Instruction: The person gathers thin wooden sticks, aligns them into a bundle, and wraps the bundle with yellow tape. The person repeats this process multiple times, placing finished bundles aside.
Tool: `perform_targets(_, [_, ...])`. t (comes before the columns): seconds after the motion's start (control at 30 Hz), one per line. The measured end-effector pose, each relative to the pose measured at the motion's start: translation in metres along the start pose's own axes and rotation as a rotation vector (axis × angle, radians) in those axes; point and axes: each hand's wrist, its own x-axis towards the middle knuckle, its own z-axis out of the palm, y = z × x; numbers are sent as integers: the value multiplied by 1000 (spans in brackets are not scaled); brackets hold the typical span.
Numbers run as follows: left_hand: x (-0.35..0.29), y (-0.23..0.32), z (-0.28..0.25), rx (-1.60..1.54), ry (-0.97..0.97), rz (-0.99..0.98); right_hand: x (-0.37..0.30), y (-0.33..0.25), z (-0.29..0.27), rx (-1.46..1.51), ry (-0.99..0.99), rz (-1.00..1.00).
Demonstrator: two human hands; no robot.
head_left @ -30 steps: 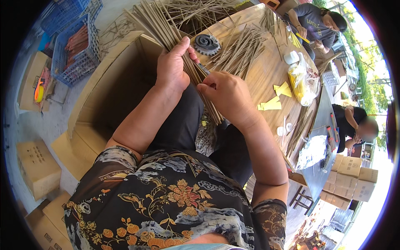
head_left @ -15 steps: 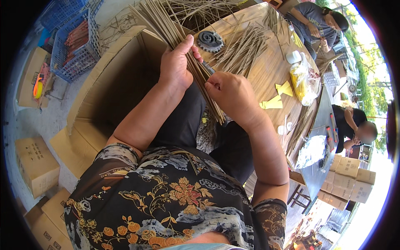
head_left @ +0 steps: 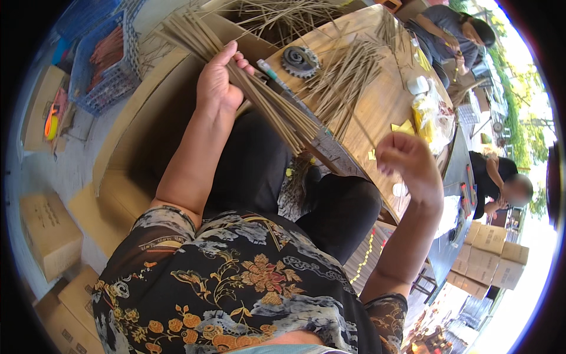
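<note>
A bundle of thin brown sticks (head_left: 259, 94) lies slantwise in my left hand (head_left: 219, 82), whose fingers and thumb wrap round it. Its far ends fan out at the upper left; the near ends hang over my lap beside the table edge. My right hand (head_left: 410, 158) is off the bundle, above the table's near right part, with its fingers curled. It covers part of a yellow paper piece (head_left: 371, 154); whether it grips the paper is hidden. Another yellow paper piece (head_left: 403, 127) lies just beyond it.
The wooden table (head_left: 354, 88) bears loose sticks (head_left: 348, 82), a black toothed round piece (head_left: 300, 61), a white tub (head_left: 417, 85) and a plastic bag (head_left: 432, 118). An open carton (head_left: 127, 130) stands at my left, near blue crates (head_left: 106, 76). Two people sit on the right.
My right hand has left the stick bundle and moved right to the yellow paper pieces. My left hand has shifted slightly left and up with the bundle.
</note>
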Motion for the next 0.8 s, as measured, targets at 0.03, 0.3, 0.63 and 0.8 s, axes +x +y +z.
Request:
perform_targets(0.03, [1,2,-4,3,-12,2,15,-12,-1,-6,11,-19])
perform_targets(0.3, [-16,-29,28,140,-164,-68,103,-41,5,-36,179,-459])
perform_targets(0.63, [-51,-83,94,308,-685,-183,47,63,45,69,38,-293])
perform_targets(0.8, [-39,-97,153,229,-1106,-325,29,84,8,576,-216,-265])
